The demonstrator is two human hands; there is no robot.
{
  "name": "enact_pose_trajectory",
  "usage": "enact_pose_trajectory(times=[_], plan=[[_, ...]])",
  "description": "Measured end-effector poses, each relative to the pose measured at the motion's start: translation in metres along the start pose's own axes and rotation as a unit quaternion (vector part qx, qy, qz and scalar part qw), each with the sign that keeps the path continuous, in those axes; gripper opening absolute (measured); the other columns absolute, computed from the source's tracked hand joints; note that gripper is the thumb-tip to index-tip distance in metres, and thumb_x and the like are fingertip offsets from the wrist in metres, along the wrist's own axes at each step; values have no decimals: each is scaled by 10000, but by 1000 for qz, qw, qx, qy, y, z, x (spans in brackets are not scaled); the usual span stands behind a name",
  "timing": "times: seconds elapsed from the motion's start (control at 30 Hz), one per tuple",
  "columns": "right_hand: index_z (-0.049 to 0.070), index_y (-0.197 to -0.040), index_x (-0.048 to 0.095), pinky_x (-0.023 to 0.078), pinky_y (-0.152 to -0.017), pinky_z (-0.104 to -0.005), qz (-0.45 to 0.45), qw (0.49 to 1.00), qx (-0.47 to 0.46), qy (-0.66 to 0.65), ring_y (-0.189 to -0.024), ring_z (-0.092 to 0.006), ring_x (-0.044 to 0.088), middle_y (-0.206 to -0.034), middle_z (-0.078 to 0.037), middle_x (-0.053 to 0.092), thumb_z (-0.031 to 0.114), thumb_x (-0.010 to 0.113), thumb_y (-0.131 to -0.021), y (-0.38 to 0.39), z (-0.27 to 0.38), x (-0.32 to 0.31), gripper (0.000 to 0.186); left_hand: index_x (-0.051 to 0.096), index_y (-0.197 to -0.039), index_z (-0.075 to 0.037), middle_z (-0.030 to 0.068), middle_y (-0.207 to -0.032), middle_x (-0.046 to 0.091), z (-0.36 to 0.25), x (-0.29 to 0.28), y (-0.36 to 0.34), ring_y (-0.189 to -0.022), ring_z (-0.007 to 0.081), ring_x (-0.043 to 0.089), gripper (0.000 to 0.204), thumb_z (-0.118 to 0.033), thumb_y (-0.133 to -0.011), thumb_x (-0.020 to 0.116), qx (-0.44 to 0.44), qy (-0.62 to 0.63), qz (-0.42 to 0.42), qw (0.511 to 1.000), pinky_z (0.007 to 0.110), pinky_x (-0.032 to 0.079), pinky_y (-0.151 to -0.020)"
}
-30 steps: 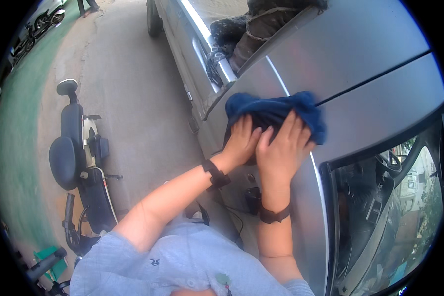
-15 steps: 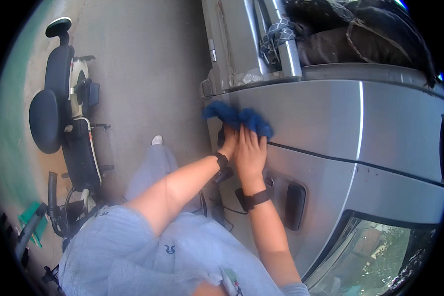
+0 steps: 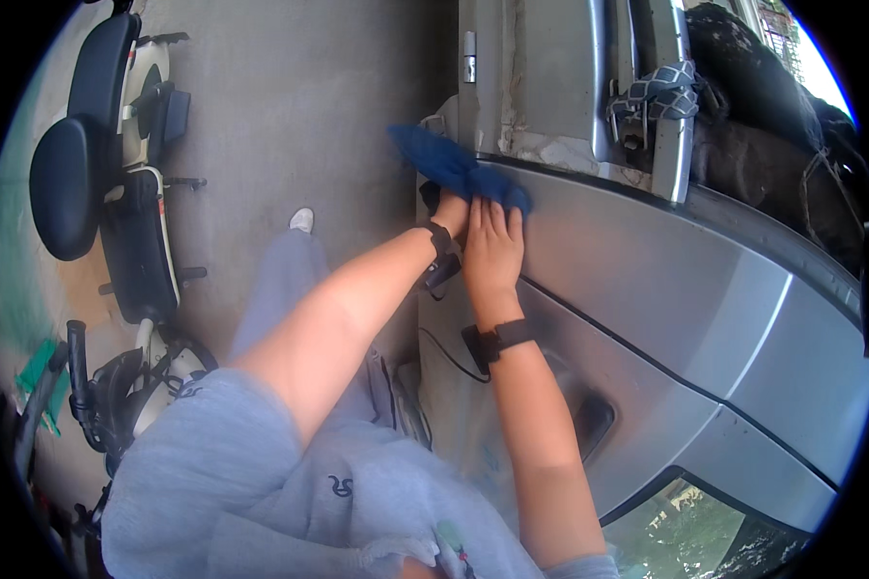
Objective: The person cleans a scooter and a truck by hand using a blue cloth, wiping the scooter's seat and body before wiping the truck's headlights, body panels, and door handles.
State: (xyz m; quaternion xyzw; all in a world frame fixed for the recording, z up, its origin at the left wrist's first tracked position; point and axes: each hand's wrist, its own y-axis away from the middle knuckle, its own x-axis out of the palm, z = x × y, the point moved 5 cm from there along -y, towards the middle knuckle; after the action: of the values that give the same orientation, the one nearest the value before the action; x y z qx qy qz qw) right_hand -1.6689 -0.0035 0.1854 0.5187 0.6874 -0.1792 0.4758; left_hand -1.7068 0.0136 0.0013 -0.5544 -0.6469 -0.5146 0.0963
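Observation:
A bunched blue cloth (image 3: 444,159) lies across the corner of the silver vehicle panel (image 3: 637,265), its left end sticking out past the edge and slightly blurred. My right hand (image 3: 492,246) presses it to the panel, fingers straight and close together, their tips tucked into the fabric. Beside it, my left hand (image 3: 452,212) reaches into the cloth at the panel's edge; most of its fingers are hidden, and it appears to grip the fabric. Both wrists wear black bands. The dark door handle (image 3: 594,425) is partly covered by my right forearm.
A scooter (image 3: 130,212) with black seats stands on the left along the grey floor (image 3: 261,106). A patterned strap (image 3: 661,92) is tied round a metal bar at the vehicle's far side, beside a dark cover (image 3: 763,135). A window (image 3: 686,526) is at the lower right.
My hands and the cloth have moved farther up along the panel's edge. The view has shifted and turned, and the cloth's left end now stretches out more.

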Motion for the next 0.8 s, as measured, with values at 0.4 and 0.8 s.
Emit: enact_pose_trajectory(times=[0.4, 0.8], plan=[[-4, -1346, 452, 317, -1053, -425, 1, 999, 47, -16, -1238, -231, 465, -1293, -121, 551, 125, 510, -844, -8, 6, -25, 522, 305, -1453, -46, 163, -1490, 337, -9, 31, 83, -1411, 304, 257, 533, -275, -983, 413, 344, -243, 198, 885, 391, 216, -1151], [32, -1439, 383, 215, -1036, -595, -140, 961, 235, -40, -1247, -445, 369, -1373, -230, 432, 139, 598, -663, 28, -62, -143, 812, 430, -1374, -31, 138, -1420, 446, -103, 136, 141, -1331, 287, 403, 521, -195, -890, 535, 411, -377, 246, 793, 403, 255, -1145]])
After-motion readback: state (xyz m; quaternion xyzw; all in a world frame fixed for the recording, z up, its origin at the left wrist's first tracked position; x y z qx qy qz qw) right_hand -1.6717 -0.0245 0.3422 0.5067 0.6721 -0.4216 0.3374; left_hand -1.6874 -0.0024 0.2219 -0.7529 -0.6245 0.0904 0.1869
